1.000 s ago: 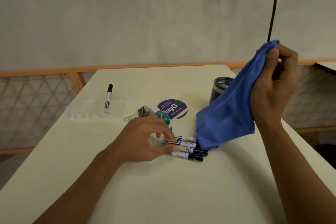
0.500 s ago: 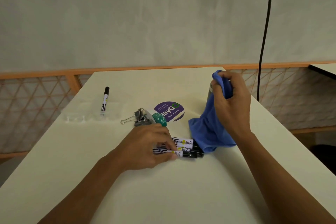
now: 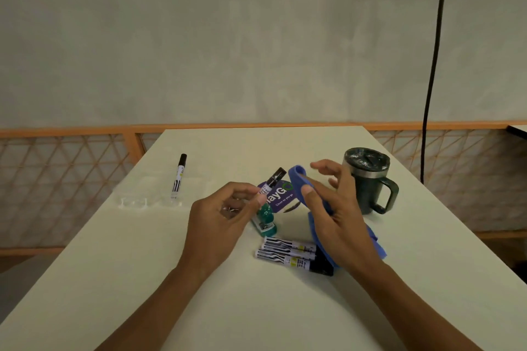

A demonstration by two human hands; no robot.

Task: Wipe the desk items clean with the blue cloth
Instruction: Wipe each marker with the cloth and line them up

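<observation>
My left hand (image 3: 225, 216) holds a black-capped marker (image 3: 273, 179) raised above the table, its cap pointing up and away. My right hand (image 3: 333, 211) has the blue cloth (image 3: 299, 182) draped over its palm, pinned by the thumb, with the fingers spread; the cloth's tail (image 3: 376, 242) hangs to the table. The cloth's edge sits right beside the held marker. Two more markers (image 3: 288, 249) lie side by side on the table below the hands. A green-capped small bottle (image 3: 266, 219) lies under the left fingers. A dark mug (image 3: 368, 177) stands to the right.
A fourth marker (image 3: 179, 175) lies at the far left on a clear plastic tray (image 3: 142, 196). A round purple sticker (image 3: 281, 196) lies beneath the hands. A binder clip is partly hidden by my left hand. A black cable (image 3: 433, 65) hangs at the right. The table edges drop to orange lattice panels.
My left hand picked one marker off the pile and lifted it. My right hand lowered the bunched cloth, spread it over its palm and brought it beside the marker, uncovering the mug.
</observation>
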